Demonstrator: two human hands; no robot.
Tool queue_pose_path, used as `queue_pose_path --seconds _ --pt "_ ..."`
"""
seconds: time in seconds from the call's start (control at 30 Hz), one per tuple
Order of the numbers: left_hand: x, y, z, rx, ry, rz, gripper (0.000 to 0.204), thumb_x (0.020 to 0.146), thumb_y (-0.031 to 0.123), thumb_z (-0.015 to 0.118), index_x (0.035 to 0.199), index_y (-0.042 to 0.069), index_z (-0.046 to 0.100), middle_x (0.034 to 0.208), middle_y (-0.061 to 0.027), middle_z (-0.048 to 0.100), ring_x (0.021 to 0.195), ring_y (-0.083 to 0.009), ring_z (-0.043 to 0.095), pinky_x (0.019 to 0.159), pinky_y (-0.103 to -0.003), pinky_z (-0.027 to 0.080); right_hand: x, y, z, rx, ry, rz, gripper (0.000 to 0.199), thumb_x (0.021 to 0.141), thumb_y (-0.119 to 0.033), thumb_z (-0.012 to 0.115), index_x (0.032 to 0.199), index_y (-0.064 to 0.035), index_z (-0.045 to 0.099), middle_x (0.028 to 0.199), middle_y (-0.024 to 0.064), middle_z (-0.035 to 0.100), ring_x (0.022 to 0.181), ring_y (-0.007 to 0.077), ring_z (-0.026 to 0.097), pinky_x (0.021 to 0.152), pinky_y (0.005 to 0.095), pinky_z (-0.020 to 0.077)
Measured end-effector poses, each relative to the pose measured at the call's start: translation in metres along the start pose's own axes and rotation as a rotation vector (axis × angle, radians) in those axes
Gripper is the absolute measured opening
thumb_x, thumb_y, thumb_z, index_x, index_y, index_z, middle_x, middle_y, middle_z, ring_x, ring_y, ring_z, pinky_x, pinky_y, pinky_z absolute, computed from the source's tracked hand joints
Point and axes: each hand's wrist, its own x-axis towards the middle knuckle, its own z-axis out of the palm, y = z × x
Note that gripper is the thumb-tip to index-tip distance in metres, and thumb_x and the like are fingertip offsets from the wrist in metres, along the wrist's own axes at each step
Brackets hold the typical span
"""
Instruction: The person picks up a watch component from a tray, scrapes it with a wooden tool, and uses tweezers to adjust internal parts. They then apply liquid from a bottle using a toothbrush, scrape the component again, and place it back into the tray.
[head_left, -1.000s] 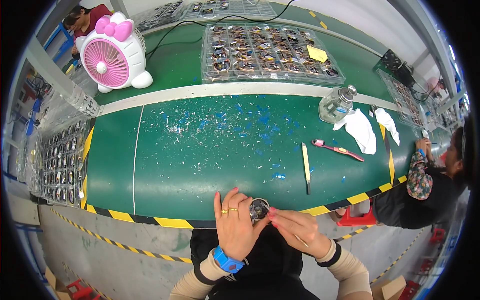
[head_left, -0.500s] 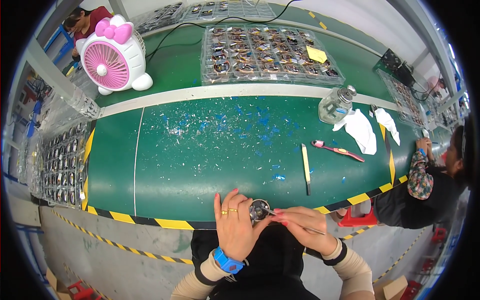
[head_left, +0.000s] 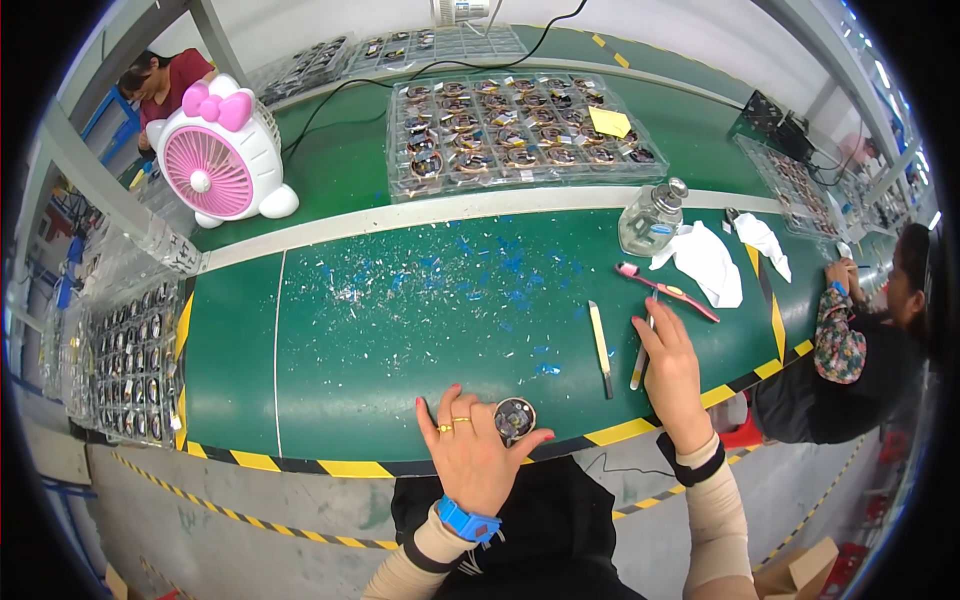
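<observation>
At the table's front edge, my left hand (head_left: 472, 460) lies with its fingers spread. A round part with a dark inside and a metal rim (head_left: 514, 420) rests in the crook between its thumb and index finger, touching the hand; the thumb stretches out past it. Farther right, my right hand (head_left: 677, 377) is low over the table, thumb and fingers closed around slim metal tweezers (head_left: 637, 372). Just left of it lies a yellow craft knife (head_left: 600, 348), and beyond its fingertips a pink toothbrush (head_left: 685, 297).
White and blue scraps (head_left: 420, 285) litter the table. A glass bottle (head_left: 648, 222) and white cloths (head_left: 708, 262) are at the back right. Trays of round parts (head_left: 510, 130) fill the shelf, with a pink and white fan (head_left: 215, 155) at left. A person (head_left: 850, 360) sits at right.
My right hand has moved right and forward with the tweezers, away from the round part. My left hand has stayed by the part, its thumb now stretched outward. The view has shifted slightly.
</observation>
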Motion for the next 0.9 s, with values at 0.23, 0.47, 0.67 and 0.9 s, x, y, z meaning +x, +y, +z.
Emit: queue_pose_path --seconds 0.23,0.47,0.67,0.9 --pt "0.004 0.000 0.000 -0.012 -0.014 -0.027 0.063 0.065 0.049 0.083 0.100 0.004 0.056 0.108 -0.0133 0.053 0.116 -0.0370 0.050 0.107 -0.061 0.027 0.020 -0.049 0.005 0.128 -0.129 0.058 0.027 0.075 0.007 0.062 0.102 0.0027 0.065 0.093 0.0149 0.061 0.080 0.0292 0.062 0.067 0.0376 0.0525" --pt "0.002 -0.012 -0.009 -0.102 -0.076 -0.017 0.058 0.069 0.036 0.085 0.109 0.005 0.057 0.115 -0.0129 0.052 0.121 -0.0359 0.048 0.111 -0.060 0.023 0.021 -0.044 0.004 0.629 -0.197 0.138 0.025 0.083 0.004 0.061 0.108 0.0000 0.063 0.085 0.0073 0.057 0.076 0.0180 0.059 0.062 0.0294 0.0488" --pt "-0.001 -0.011 -0.011 -0.162 -0.091 -0.041 0.057 0.068 0.030 0.086 0.110 0.004 0.057 0.117 -0.0122 0.051 0.124 -0.0356 0.047 0.112 -0.060 0.022 0.000 -0.079 -0.009 1.591 -0.241 0.569 0.021 0.089 0.004 0.057 0.108 -0.0004 0.063 0.090 0.0030 0.058 0.078 0.0100 0.057 0.062 0.0238 0.0465" --pt "-0.002 -0.006 -0.004 -0.147 -0.036 -0.046 0.056 0.065 0.022 0.087 0.108 0.005 0.056 0.116 -0.0115 0.051 0.123 -0.0357 0.048 0.111 -0.062 0.022 -0.029 -0.111 0.002 1.527 -0.255 0.637 0.025 0.088 0.003 0.063 0.112 -0.0006 0.064 0.090 0.0049 0.067 0.081 0.0099 0.062 0.071 0.0243 0.0497"
